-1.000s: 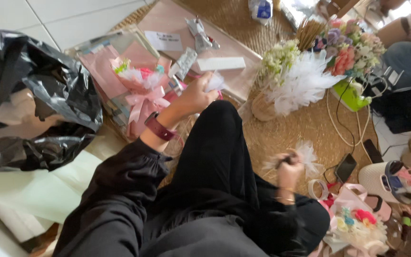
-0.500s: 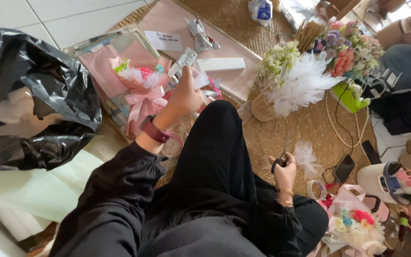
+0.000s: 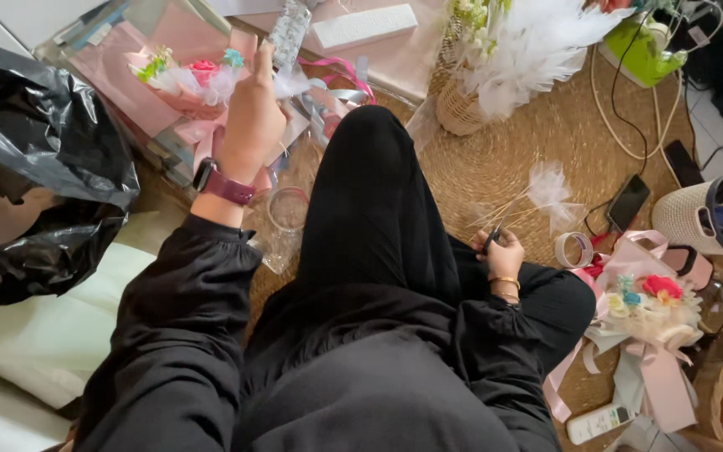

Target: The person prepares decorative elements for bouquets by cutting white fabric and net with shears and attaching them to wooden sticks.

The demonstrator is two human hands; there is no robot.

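— What is your left hand (image 3: 251, 117) doing?

— It is stretched out over the pink wrapped bouquet with a red rose and white tulle (image 3: 190, 88). You see its back only; your fingers curl loosely and the tips touch a long clear packet of small pale pieces (image 3: 288, 32) lying past the bouquet. Whether they grip it, you cannot tell. A maroon wristwatch (image 3: 221, 184) sits on that wrist.

— And your right hand (image 3: 502, 251)?

— Low beside your knee, on the round woven straw mat (image 3: 504, 151). Your fingers are closed around a small dark tool (image 3: 492, 240), and a bunch of thin wooden sticks topped with one white tulle puff (image 3: 546, 188) fans out from the same grip.

— How many bouquets do you count?

— Two finished ones: the one under your left hand, and a second pink wrapped bouquet (image 3: 646, 310) on the floor to your right. One wicker basket of white feathers (image 3: 495, 67) stands ahead, one roll of tape (image 3: 573, 249) and one dark phone (image 3: 628, 202) lie near the sticks, and one crumpled black plastic bag (image 3: 35, 167) sits well off to your left.
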